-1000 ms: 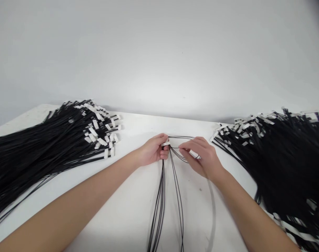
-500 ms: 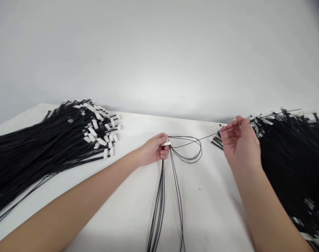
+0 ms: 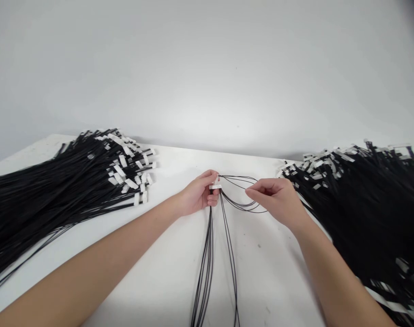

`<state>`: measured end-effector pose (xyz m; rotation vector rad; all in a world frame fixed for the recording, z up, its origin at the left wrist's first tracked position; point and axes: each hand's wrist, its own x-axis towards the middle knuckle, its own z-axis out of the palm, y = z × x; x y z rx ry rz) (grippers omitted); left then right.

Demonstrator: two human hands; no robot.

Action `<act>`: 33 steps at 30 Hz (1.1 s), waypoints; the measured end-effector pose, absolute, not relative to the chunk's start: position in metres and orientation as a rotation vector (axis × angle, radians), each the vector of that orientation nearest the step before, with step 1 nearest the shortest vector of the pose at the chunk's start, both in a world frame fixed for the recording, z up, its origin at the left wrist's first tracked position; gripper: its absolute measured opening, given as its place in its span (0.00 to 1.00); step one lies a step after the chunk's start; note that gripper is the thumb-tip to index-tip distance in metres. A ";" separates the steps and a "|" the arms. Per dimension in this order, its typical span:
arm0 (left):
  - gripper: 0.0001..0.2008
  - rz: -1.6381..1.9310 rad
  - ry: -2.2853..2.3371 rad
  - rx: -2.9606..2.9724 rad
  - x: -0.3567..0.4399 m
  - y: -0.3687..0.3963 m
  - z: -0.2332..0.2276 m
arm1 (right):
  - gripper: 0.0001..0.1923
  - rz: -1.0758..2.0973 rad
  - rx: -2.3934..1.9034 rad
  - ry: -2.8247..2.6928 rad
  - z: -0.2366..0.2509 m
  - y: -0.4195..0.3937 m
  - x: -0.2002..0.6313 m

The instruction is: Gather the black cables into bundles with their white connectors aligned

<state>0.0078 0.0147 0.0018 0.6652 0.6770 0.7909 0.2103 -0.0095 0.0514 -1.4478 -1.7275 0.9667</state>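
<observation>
My left hand pinches a small bunch of thin black cords at their white tags, near the middle of the white table. The cords loop to the right of the tags and trail down toward me. My right hand is close to the loops, its thumb and forefinger pinched on one thin black cord that runs toward the tags.
A big heap of black cords with white tags lies on the left of the table. A second, larger heap covers the right side. A plain pale wall stands behind the table's far edge.
My right hand came back from the right heap to the loops beside my left hand, bringing a single cord with it. My left hand stayed put.
</observation>
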 end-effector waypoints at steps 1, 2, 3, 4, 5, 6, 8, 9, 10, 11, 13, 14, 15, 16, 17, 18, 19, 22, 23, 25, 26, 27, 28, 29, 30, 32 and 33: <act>0.11 0.790 0.676 0.664 0.008 0.015 0.002 | 0.08 0.950 -1.468 -1.746 0.051 -0.009 0.210; 0.11 0.789 0.676 0.663 0.008 0.015 0.002 | 0.08 0.934 -1.482 -1.760 0.051 -0.009 0.211; 0.10 0.788 0.678 0.662 0.008 0.015 0.002 | 0.07 0.918 -1.487 -1.775 0.051 -0.008 0.211; 0.10 0.789 0.679 0.662 0.008 0.015 0.002 | 0.07 0.905 -1.487 -1.792 0.052 -0.008 0.211; 0.10 0.790 0.681 0.663 0.008 0.015 0.002 | 0.07 0.892 -1.487 -1.808 0.052 -0.009 0.211; 0.10 0.790 0.682 0.663 0.008 0.015 0.003 | 0.07 0.880 -1.486 -1.822 0.053 -0.009 0.211; 0.10 0.790 0.683 0.662 0.008 0.015 0.003 | 0.08 0.868 -1.486 -1.846 0.053 -0.010 0.210; 0.10 0.788 0.683 0.661 0.008 0.015 0.003 | 0.08 0.864 -1.488 -1.854 0.053 -0.011 0.209; 0.10 0.787 0.684 0.659 0.008 0.015 0.003 | 0.07 0.856 -1.492 -1.860 0.052 -0.011 0.209; 0.10 0.785 0.686 0.657 0.008 0.015 0.003 | 0.07 0.838 -1.495 -1.865 0.051 -0.011 0.208; 0.10 0.782 0.690 0.653 0.008 0.015 0.003 | 0.06 0.781 -1.476 -1.889 0.047 -0.011 0.208; 0.10 0.782 0.692 0.652 0.008 0.015 0.003 | 0.06 0.734 -1.446 -1.911 0.046 -0.011 0.209; 0.10 0.782 0.694 0.651 0.008 0.015 0.003 | 0.05 0.676 -1.399 -1.941 0.045 -0.010 0.209; 0.10 0.783 0.695 0.652 0.008 0.015 0.003 | 0.06 0.610 -1.339 -1.974 0.043 -0.010 0.209; 0.10 0.785 0.695 0.653 0.008 0.015 0.003 | 0.06 0.538 -1.270 -2.008 0.043 -0.010 0.209; 0.10 0.786 0.695 0.653 0.008 0.016 0.003 | 0.06 0.462 -1.204 -2.038 0.042 -0.010 0.209; 0.10 0.785 0.695 0.653 0.007 0.016 0.003 | 0.07 0.389 -1.145 -2.066 0.041 -0.010 0.209; 0.10 0.786 0.694 0.648 0.007 0.016 0.003 | 0.08 0.222 -1.021 -2.152 0.038 -0.010 0.210; 0.10 0.787 0.694 0.646 0.007 0.016 0.003 | 0.08 0.177 -1.000 -2.177 0.037 -0.009 0.210; 0.10 0.793 0.694 0.642 0.007 0.015 0.003 | 0.08 0.088 -0.986 -2.208 0.033 -0.009 0.211; 0.10 0.795 0.696 0.641 0.008 0.015 0.003 | 0.08 0.035 -0.989 -2.206 0.032 -0.008 0.212; 0.10 0.796 0.698 0.640 0.008 0.015 0.003 | 0.08 -0.022 -0.997 -2.193 0.030 -0.008 0.212; 0.10 0.793 0.701 0.639 0.008 0.015 0.003 | 0.08 -0.080 -1.007 -2.170 0.029 -0.007 0.213; 0.09 0.790 0.704 0.637 0.008 0.015 0.004 | 0.08 -0.131 -1.017 -2.144 0.027 -0.007 0.213; 0.09 0.785 0.707 0.636 0.008 0.015 0.004 | 0.07 -0.173 -1.023 -2.123 0.026 -0.006 0.213; 0.09 0.777 0.707 0.631 0.008 0.015 0.004 | 0.07 -0.229 -1.028 -2.110 0.024 -0.006 0.212; 0.09 0.775 0.705 0.630 0.008 0.015 0.004 | 0.08 -0.248 -1.031 -2.120 0.023 -0.006 0.211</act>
